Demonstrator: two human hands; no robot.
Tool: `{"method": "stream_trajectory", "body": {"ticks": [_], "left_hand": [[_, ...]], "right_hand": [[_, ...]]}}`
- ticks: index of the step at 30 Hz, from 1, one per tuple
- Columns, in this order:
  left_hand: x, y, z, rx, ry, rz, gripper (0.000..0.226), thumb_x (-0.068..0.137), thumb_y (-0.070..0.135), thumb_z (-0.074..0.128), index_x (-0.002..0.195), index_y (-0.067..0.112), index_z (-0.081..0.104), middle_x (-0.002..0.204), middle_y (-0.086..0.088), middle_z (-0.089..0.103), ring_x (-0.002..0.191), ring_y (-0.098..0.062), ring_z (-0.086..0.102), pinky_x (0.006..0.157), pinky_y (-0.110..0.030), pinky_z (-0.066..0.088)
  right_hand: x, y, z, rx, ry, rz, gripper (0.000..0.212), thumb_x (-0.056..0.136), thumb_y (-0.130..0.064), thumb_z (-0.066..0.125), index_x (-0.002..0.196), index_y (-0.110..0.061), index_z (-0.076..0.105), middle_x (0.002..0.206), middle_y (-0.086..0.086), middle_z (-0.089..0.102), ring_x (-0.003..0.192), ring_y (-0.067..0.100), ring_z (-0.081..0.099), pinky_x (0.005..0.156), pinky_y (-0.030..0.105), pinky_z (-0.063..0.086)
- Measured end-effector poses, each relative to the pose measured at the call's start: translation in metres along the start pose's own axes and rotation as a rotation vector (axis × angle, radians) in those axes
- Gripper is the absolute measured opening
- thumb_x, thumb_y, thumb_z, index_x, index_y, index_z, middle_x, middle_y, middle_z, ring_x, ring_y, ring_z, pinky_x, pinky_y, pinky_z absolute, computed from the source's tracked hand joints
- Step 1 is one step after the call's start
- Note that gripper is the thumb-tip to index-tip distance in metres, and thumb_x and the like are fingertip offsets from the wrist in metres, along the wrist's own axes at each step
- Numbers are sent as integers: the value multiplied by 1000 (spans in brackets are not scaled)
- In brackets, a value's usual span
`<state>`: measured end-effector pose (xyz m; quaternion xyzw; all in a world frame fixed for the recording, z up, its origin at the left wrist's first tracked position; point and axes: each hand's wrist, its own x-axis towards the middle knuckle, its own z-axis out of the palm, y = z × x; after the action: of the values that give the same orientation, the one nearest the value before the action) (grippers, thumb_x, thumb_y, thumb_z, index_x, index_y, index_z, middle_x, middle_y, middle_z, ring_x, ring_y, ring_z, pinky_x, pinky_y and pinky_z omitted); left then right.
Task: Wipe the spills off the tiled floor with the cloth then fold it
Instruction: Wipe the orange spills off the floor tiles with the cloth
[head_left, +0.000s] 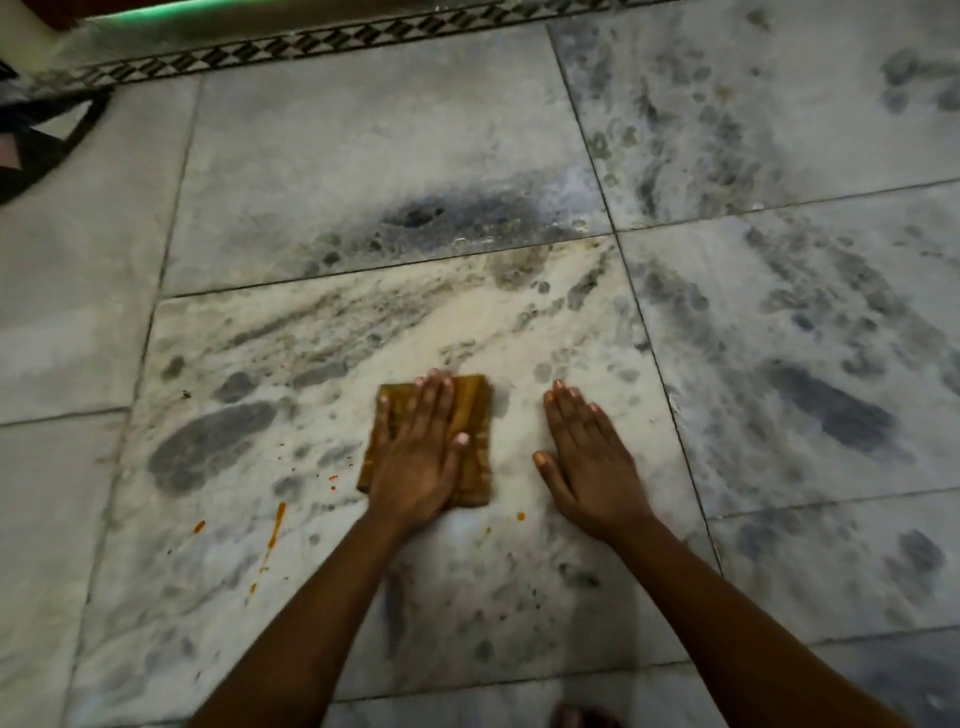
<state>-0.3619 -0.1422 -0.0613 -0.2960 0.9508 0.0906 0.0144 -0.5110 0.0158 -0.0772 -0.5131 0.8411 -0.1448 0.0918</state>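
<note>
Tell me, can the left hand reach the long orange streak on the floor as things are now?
Probably yes. The left hand rests flat on the cloth, and the orange streak lies on bare tile to its lower left with nothing between them.

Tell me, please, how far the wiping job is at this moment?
Done: nothing clearly; the cloth already lies folded into a pad. In hand: the left hand presses flat on the cloth, while the right hand rests flat on the floor beside it. Left: orange spills remain nearer the person, and small spots below the cloth.
</note>
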Motion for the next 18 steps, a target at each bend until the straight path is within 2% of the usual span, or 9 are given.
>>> {"method": "stream_trajectory", "body": {"ticks": [3,5,7,9,11,14,16,18], "left_hand": [[27,-36,-15,-3,-20,-206,73,87,52,2,150,15,5,158,-2,-2,144,-14,-6,113,-39,-15],[60,-39,-19,-9,-48,-331,70,90,49,6,150,15,0,158,-5,-4,145,-17,-9,115,-46,-13],[86,-26,-17,-16,-58,-383,64,95,46,11,150,14,-1,159,-6,-5,145,-18,-8,114,-49,-14],[88,-4,-9,-14,-38,-329,65,94,46,9,150,14,1,159,-6,-2,146,-18,-5,111,-46,-18],[66,21,-4,-20,-4,-151,68,90,48,3,150,15,3,158,-5,2,145,-16,-5,110,-40,-22],[11,20,2,-25,-8,44,62,94,44,15,149,15,11,157,-4,13,144,-15,3,114,-41,-11],[-10,-9,3,3,15,21,60,94,42,21,148,15,20,154,-4,23,144,-18,13,113,-42,-1],[-7,-43,-5,29,24,-67,62,92,44,17,147,15,21,154,-6,24,144,-21,15,113,-40,0]], "right_hand": [[6,-9,5,-28,-5,-11,65,94,-44,27,147,-7,23,155,8,17,143,18,16,116,33,10],[7,-9,6,-38,-5,-5,66,93,-44,29,147,-7,23,154,8,17,143,17,16,116,35,11],[8,-8,6,-39,-1,-17,66,93,-43,30,147,-7,23,155,8,18,143,18,17,116,36,12],[7,-8,6,-40,-7,-17,65,92,-42,30,147,-7,24,154,9,20,143,18,17,116,37,13],[9,-8,5,-51,-4,-13,65,92,-41,31,146,-7,26,154,11,22,142,18,18,116,37,13],[8,-8,5,-57,-18,-15,65,92,-41,30,146,-5,28,154,12,23,142,18,16,116,37,13],[7,-7,5,-49,-19,-15,65,93,-42,28,146,-5,25,154,11,21,143,18,15,115,37,13],[7,-7,5,-38,-10,-20,65,93,-42,27,147,-5,24,155,11,20,143,19,15,115,37,12]]}}
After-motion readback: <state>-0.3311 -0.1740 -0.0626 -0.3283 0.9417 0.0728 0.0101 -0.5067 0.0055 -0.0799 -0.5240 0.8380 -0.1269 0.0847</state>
